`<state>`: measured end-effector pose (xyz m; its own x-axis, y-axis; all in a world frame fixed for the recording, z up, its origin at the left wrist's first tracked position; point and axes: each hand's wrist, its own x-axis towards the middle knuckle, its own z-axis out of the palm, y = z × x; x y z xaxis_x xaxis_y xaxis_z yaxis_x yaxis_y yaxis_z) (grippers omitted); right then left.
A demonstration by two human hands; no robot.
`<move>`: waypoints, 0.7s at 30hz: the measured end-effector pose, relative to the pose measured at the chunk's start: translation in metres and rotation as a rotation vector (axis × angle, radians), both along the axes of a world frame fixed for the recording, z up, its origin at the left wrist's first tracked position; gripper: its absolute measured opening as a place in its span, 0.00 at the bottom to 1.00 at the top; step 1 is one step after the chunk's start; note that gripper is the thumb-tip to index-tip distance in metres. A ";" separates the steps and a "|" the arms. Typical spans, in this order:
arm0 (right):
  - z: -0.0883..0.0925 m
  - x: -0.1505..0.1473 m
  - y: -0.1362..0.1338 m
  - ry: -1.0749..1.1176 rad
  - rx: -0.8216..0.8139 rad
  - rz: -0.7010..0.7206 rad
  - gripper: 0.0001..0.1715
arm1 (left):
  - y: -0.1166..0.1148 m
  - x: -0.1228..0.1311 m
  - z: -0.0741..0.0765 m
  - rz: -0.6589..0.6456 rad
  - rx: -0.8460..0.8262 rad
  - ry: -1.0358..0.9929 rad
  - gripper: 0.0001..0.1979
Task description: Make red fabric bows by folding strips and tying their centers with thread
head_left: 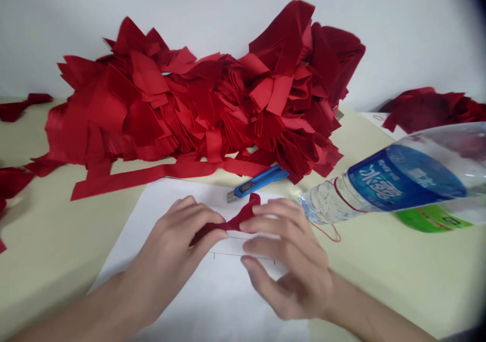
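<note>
Left fingers (208,216) pinch red strip (240,217), partly hiding it; bottle (406,175) cropped right.

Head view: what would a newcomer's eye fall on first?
Most likely the large heap of red strips across the back of the table, bright against the pale wall. Next, perhaps, the clear, blue-labelled bottle at right. Then, front and centre, the left hand pinches a red piece over white paper, the right hand beside its other end.
</note>
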<state>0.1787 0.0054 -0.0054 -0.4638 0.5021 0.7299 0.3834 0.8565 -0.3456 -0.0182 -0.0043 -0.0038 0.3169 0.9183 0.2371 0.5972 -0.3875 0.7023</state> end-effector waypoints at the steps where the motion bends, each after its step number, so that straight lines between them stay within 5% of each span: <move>1: 0.002 -0.002 0.000 0.018 -0.137 -0.025 0.06 | -0.002 0.001 -0.002 -0.037 0.170 0.074 0.03; 3: 0.004 -0.005 0.003 0.028 -0.352 -0.039 0.07 | -0.006 0.002 -0.006 -0.101 0.400 0.194 0.03; 6: 0.002 -0.009 0.007 -0.021 -0.507 -0.005 0.06 | -0.009 0.002 -0.008 -0.145 0.507 0.242 0.05; 13: -0.001 -0.006 0.007 -0.214 -0.530 0.050 0.11 | -0.003 -0.001 -0.005 -0.170 0.174 0.154 0.04; 19: -0.002 -0.001 0.008 -0.241 -0.658 0.025 0.14 | 0.004 -0.007 -0.002 -0.134 0.048 0.167 0.02; 21: -0.001 0.000 0.009 -0.249 -0.715 0.022 0.11 | 0.009 -0.014 0.000 -0.122 -0.089 0.127 0.10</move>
<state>0.1783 0.0142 -0.0062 -0.5878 0.8025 0.1023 0.5084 0.4648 -0.7249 -0.0317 0.0051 -0.0036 0.4497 0.8866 0.1082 0.6351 -0.4026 0.6592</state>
